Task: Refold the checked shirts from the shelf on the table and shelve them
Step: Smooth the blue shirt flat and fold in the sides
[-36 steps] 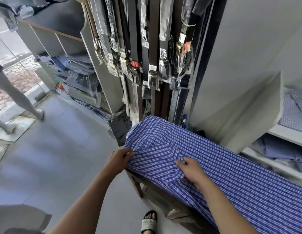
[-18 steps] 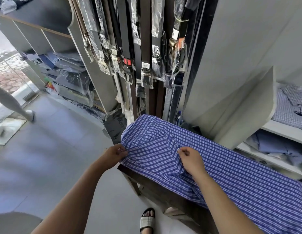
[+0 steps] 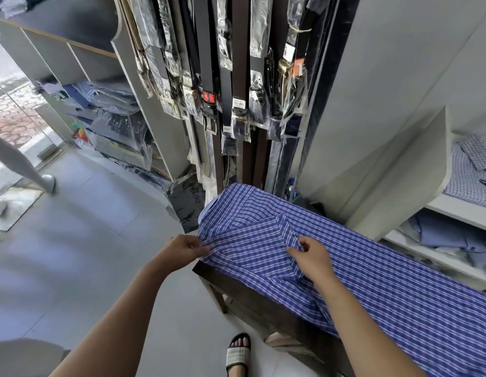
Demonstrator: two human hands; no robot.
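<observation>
A person stood over a blue checked shirt (image 3: 372,268) spread lengthwise along a dark wooden counter (image 3: 250,295), its collar end lying at the far left corner and its near edge draped over the counter's front. The left hand (image 3: 183,250) pinched the shirt's edge between thumb and curled fingers just off the counter's left end. The right hand (image 3: 311,258) pinched a folded-over flap of the same shirt near its middle. More checked shirts (image 3: 467,170) lay on a white shelf (image 3: 464,210) to the right, with plain blue garments on the tier below. Belts (image 3: 237,77) in clear sleeves hung on the wall behind the counter, and bagged clothing (image 3: 114,126) filled the shelving at left. A sandalled foot (image 3: 238,355) rested on the grey floor.
</observation>
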